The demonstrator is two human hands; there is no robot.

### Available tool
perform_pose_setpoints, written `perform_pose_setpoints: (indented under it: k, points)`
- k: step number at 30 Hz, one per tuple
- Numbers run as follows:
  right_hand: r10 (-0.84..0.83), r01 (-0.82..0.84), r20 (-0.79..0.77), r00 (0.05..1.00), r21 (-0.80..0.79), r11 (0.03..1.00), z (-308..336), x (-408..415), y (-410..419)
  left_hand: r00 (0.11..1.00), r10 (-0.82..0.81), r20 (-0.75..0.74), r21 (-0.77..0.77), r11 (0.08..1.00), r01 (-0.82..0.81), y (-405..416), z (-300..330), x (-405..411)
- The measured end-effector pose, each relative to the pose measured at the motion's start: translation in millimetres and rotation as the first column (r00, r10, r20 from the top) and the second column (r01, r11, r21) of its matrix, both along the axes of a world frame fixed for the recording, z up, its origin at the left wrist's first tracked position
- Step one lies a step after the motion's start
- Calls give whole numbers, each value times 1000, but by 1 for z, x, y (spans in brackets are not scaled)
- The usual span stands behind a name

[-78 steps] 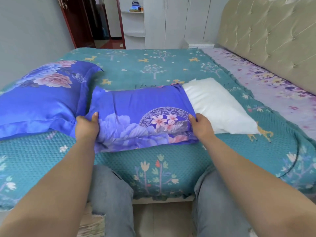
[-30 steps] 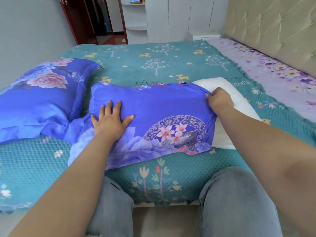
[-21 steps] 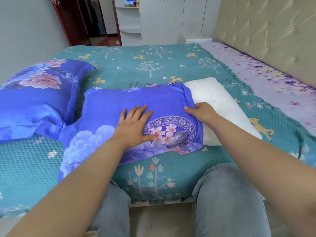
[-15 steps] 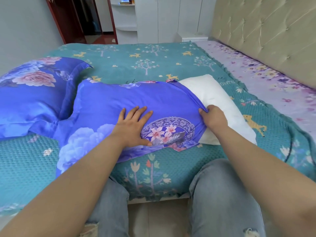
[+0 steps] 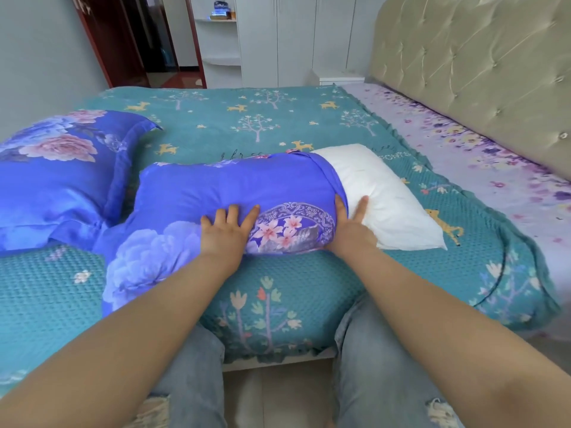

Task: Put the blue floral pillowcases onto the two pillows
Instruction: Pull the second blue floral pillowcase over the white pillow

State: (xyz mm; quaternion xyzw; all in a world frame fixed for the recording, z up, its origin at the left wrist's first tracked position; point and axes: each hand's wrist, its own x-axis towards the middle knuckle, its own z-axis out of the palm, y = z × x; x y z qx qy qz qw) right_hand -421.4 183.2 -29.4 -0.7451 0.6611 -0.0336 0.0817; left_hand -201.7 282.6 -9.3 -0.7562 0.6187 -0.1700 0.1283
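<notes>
- Bed (image 5: 278, 125): I see a teal quilted bedspread with tree and deer motifs; a lilac floral sheet (image 5: 482, 162) runs along the tufted beige headboard (image 5: 469, 63) at right.
- Cased pillow (image 5: 58, 174): at the left of the bed, fully inside its blue floral pillowcase, just beside the second pillow.
- Second pillowcase (image 5: 222, 199): blue with a round floral medallion, lying across the near middle of the bed; it covers the left part of the white pillow, and its slack closed end trails toward the bed's near edge.
- White pillow (image 5: 383, 199): its right part sticks out bare from the case's open edge.
- Left hand (image 5: 227, 233): I have it flat on the pillowcase, fingers straight and spread, pressing down beside the medallion.
- Right hand (image 5: 350, 225): at the case's open edge; the fingers go under the fabric rim, the thumb lies straight on the bare pillow. Whether they pinch the rim, I cannot tell.
</notes>
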Motion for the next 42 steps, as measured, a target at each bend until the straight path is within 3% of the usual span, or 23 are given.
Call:
perform_pose_setpoints:
  k: [3, 6, 10, 12, 14, 16, 19, 22, 23, 24, 25, 27, 29, 30, 33, 37, 39, 42]
  points:
    - [27, 0, 143, 989, -184, 983, 28, -7, -3, 993, -26, -118, -170, 985, 5, -3, 25, 13]
    - [100, -25, 153, 983, -430, 903, 67, -10, -2, 984, -91, -150, -379, 925, 27, -5, 64, 25]
    - [176, 40, 170, 970, -821, 570, 139, -4, 2, 983, -183, -26, -661, 740, 120, 1, 137, 32]
    - [173, 81, 186, 967, -871, 484, 190, 1, 7, 986, -158, 58, -763, 629, 146, 8, 177, 37]
    - [152, 90, 188, 970, -865, 494, 240, 9, 7, 989, -128, 72, -835, 534, 130, 10, 214, 45]
    - [138, 79, 193, 971, -810, 582, 269, 18, -1, 996, -87, 28, -863, 500, 68, 3, 232, 55]
    - [172, 4, 227, 959, -613, 790, 255, 34, -21, 994, -55, -98, -803, 595, -46, -14, 209, 66]
    - [203, -163, 287, 936, -159, 974, 195, 50, -28, 941, -34, -335, -516, 843, -153, -26, 139, 67]
    - [180, -227, 353, 918, 99, 969, 171, 55, -24, 903, 1, -430, -344, 924, -165, -26, 110, 65]
    - [130, -286, 427, 895, 324, 902, 151, 57, -16, 864, 32, -503, -180, 973, -141, -26, 87, 61]
    - [129, -363, 475, 870, 442, 820, 132, 60, -11, 837, 63, -544, -50, 993, -108, -25, 66, 56]
    - [250, -459, 474, 844, 399, 793, 109, 65, -7, 844, 90, -529, 47, 996, -77, -25, 43, 46]
    - [287, -420, 411, 865, 283, 862, 104, 72, -12, 851, 98, -516, 56, 995, -81, -29, 42, 39]
    - [241, -378, 432, 869, 266, 887, 104, 76, -16, 842, 91, -532, 55, 996, -73, -32, 43, 36]
    - [71, -244, 647, 759, 181, 953, 94, 98, -40, 819, 29, -573, -6, 999, -40, -40, 44, 30]
    - [-51, -127, 707, 706, 197, 972, 74, 126, -68, 845, -62, -531, -204, 977, -56, -49, 37, 25]
    - [16, -147, 613, 790, 164, 976, 66, 135, -84, 863, -97, -496, -331, 940, -85, -57, 40, 24]
    - [153, -137, 375, 914, -68, 988, 73, 135, -101, 881, -78, -466, -352, 930, -104, -74, 46, 18]
